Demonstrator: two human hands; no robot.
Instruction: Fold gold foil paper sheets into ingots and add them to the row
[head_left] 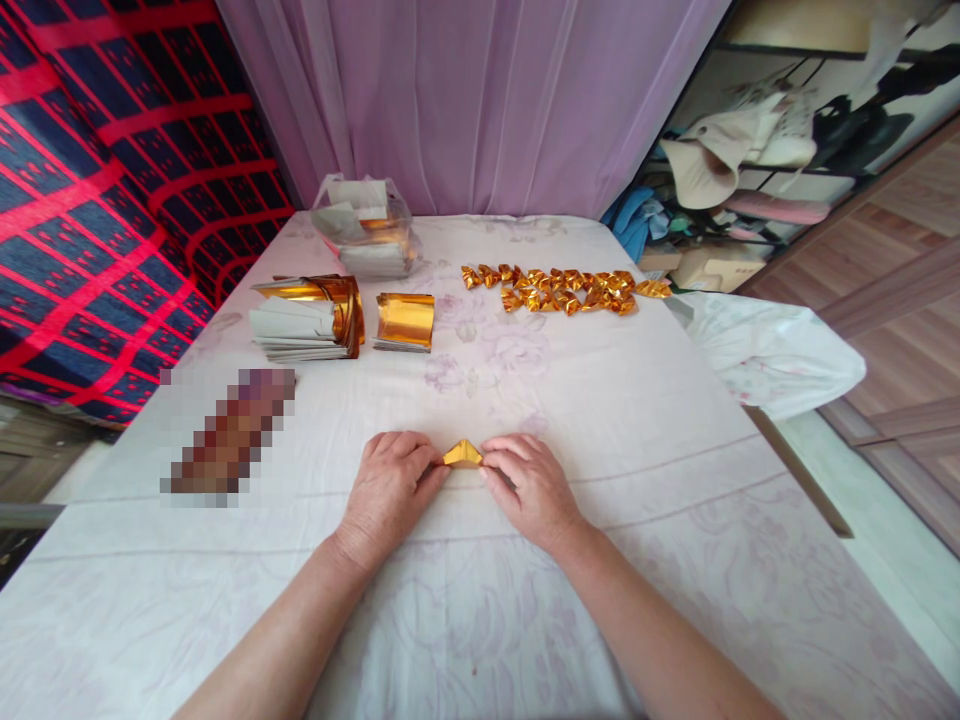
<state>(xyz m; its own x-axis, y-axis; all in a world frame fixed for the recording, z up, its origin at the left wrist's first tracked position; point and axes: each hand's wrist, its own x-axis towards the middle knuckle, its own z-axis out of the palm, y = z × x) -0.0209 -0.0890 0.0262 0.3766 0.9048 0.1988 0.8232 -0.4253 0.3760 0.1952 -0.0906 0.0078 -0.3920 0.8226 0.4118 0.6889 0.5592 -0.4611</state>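
A small piece of folded gold foil paper (463, 454), peaked in the middle, is stretched between my two hands just above or on the cloth. My left hand (390, 487) pinches its left tip between thumb and fingers. On the other side, my right hand (529, 487) pinches the right tip the same way. Beyond the hands lies a small stack of gold foil sheets (405, 321). Left of it stands a thicker pile of gold-and-grey sheets (306, 320). Several folded gold foil pieces (570, 289) sit in two rows at the back right.
A clear plastic bag (367, 230) with more sheets stands at the back left of the cloth-covered table (480, 600). A blurred-out object (232, 430) lies at left. A white plastic bag (780, 350) hangs off the right edge, near shelves (750, 180). A purple curtain (480, 110) closes the back.
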